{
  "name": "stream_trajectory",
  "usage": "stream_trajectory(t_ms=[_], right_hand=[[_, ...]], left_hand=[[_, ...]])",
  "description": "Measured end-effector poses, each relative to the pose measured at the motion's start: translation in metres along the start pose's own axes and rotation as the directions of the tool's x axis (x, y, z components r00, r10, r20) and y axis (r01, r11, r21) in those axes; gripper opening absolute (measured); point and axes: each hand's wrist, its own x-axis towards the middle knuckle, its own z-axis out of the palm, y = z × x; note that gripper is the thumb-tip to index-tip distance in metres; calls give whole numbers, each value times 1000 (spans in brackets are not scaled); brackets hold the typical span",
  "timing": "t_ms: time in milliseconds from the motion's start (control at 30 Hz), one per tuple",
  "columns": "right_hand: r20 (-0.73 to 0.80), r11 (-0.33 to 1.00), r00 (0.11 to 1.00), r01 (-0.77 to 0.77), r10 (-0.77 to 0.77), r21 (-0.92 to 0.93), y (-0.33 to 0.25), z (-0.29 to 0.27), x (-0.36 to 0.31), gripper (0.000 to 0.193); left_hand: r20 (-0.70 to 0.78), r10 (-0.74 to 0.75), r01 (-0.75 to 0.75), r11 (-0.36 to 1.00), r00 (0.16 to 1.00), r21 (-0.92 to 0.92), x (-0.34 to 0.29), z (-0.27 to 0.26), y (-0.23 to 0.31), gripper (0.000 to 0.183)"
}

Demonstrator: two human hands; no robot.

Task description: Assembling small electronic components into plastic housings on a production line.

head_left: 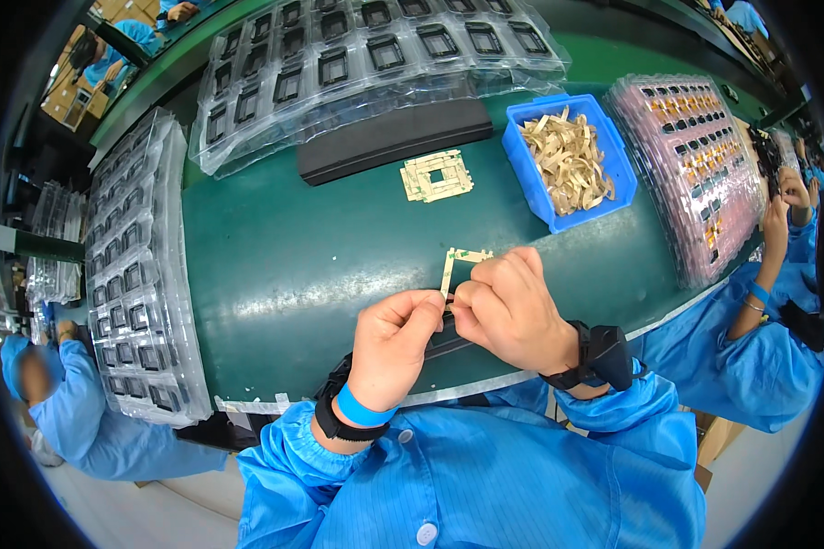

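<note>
Between my two hands, above the near part of the green work mat, is a thin cream-coloured adhesive frame [448,271] with small green marks. My left hand [394,337] pinches its lower left end between thumb and fingertips. My right hand [513,306] is closed close beside it, fingertips meeting near the same corner; its curled fingers cover the frame's right part. Whether the right fingertips grip the frame or a strip on it is hidden. Farther off lies a small stack of similar cream frames [438,188] on the mat.
A blue bin [551,216] of peeled tan strips [572,165] stands right of the frame stack. Clear trays of black frames [334,66] rest on a black block [394,142] at the back. More trays stand left [124,284] and right [691,174]. Co-workers sit on both sides.
</note>
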Motion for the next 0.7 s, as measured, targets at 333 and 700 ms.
stream_trajectory(t_ms=[333,700], right_hand=[[-332,826,758,-536,561,172,55,-56,17,10],[254,461,678,-681,689,568,23,-70,15,20]], left_hand=[[-61,40,-41,999,997,-11,0,-3,2,22],[0,152,-150,980,988,133,-3,10,9,20]])
